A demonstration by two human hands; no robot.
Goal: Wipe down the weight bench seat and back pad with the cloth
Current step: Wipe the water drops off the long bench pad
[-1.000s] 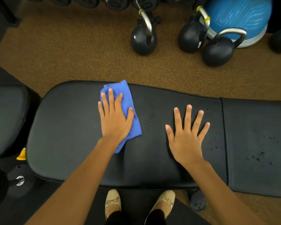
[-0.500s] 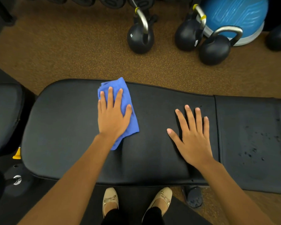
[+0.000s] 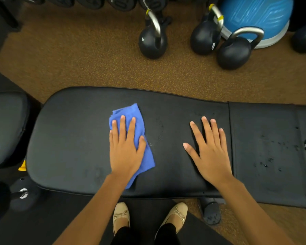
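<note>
A soft blue cloth (image 3: 131, 137) lies on the bench pad (image 3: 74, 138) of smooth black vinyl with a dull sheen; matt black kettlebells (image 3: 152, 43) with bare metal handles stand on speckled, rough flooring (image 3: 78, 64).

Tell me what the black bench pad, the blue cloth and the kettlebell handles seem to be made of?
The long black bench pad looks like padded vinyl or faux leather: smooth, faintly sheened, with a piped edge. The crumpled blue cloth under the left hand looks like soft woven or microfibre fabric: matte and folded. The curved grey kettlebell handles look like bare brushed metal, judging by their dull gleam.

Bare forearms; beige bow flats (image 3: 120, 217); black trousers (image 3: 166, 234).
</note>
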